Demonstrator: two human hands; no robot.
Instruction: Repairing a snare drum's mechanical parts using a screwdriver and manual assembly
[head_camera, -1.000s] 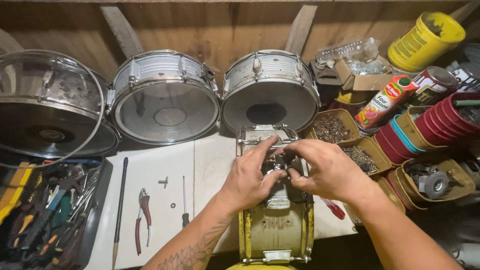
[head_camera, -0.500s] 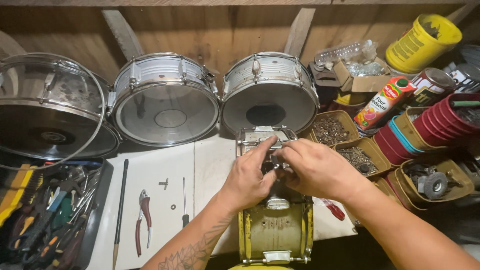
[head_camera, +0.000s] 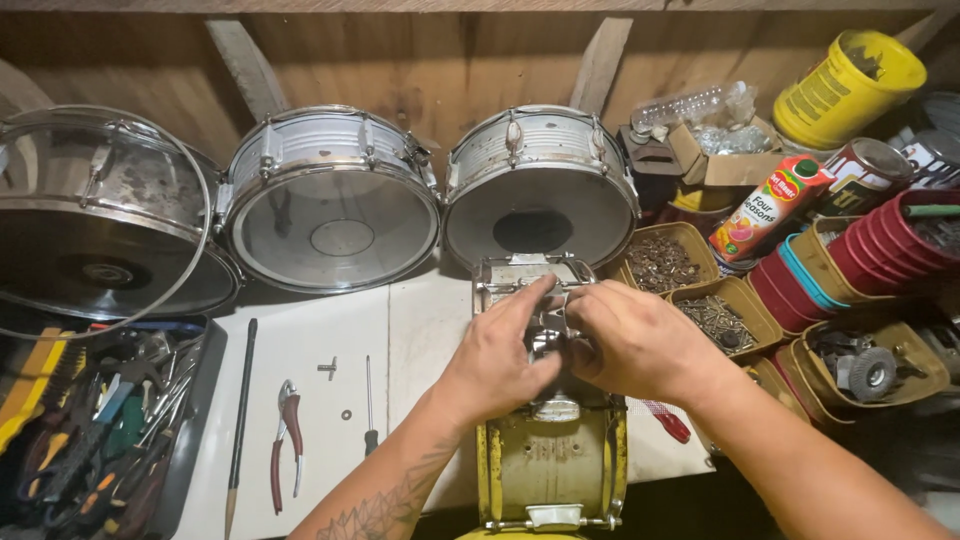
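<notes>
Head view looks straight down at a yellow drum shell (head_camera: 552, 470) lying on its side across the white surface (head_camera: 310, 350), with both hands bunched together on top of it. The left hand (head_camera: 497, 362) and right hand (head_camera: 632, 345) are both curled tight around a small shiny metal fitting (head_camera: 546, 338) on the shell's wall, fingertips pinching it from either side. Compared with a second ago the hands have crept a bit closer to each other and the right one has rolled over the fitting more, so there's less of the chrome showing now. Looks to me like they're mid-fiddle with that piece, not done with it.

Rest of the surface: red-handled pliers (head_camera: 284, 440), a thin screwdriver (head_camera: 369, 410), a long dark rod (head_camera: 240, 420) and a couple of loose bits of hardware. A tray of jumbled tools (head_camera: 90, 430) sits at the left edge. Three silver snare drums are propped against the wooden wall, the middle one (head_camera: 330, 195) facing up at us. Off to the right it's tins of screws (head_camera: 720, 315), a stack of red tubs (head_camera: 890, 250), a juice carton (head_camera: 768, 207) and a yellow can (head_camera: 848, 78). Proper cluttered workshop.
</notes>
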